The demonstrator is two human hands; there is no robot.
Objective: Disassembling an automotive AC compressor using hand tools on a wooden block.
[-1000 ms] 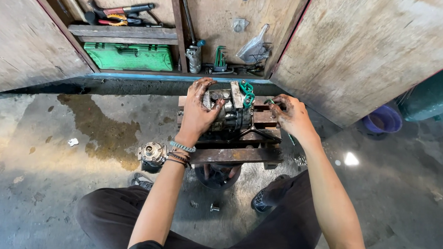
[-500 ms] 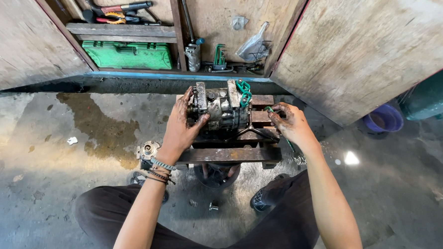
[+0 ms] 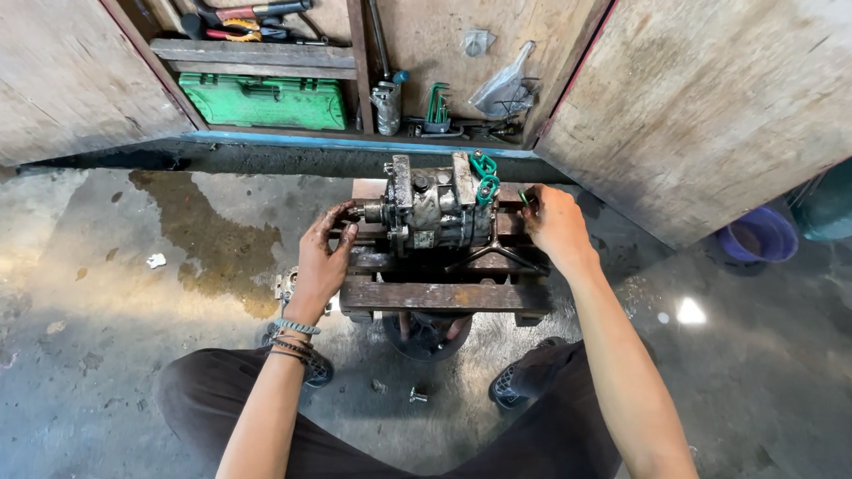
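Observation:
A grimy metal compressor [image 3: 437, 206] lies on a low wooden stand [image 3: 433, 295] between my knees, with a green hooked cord [image 3: 486, 175] on its top right. My left hand [image 3: 322, 262] is at its left end, fingers spread and touching the shaft nose [image 3: 365, 211] and the stand's edge. My right hand [image 3: 558, 228] is at the right end, fingertips curled on a small green piece [image 3: 524, 198]; what that piece is cannot be made out. A three-armed metal wrench [image 3: 497, 257] rests on the stand in front of the compressor.
An open wooden cabinet behind holds a green toolbox [image 3: 260, 100], hand tools on a shelf [image 3: 252, 52], a green hex key set [image 3: 437, 106] and a plastic bag [image 3: 504, 90]. A purple bucket [image 3: 757, 235] stands right. A loose bolt [image 3: 417, 394] and an oil stain [image 3: 206, 239] mark the concrete.
My left hand came off the top of the compressor and slid down to its left shaft end. The compressor has been turned on the stand. My right hand stays at the right end.

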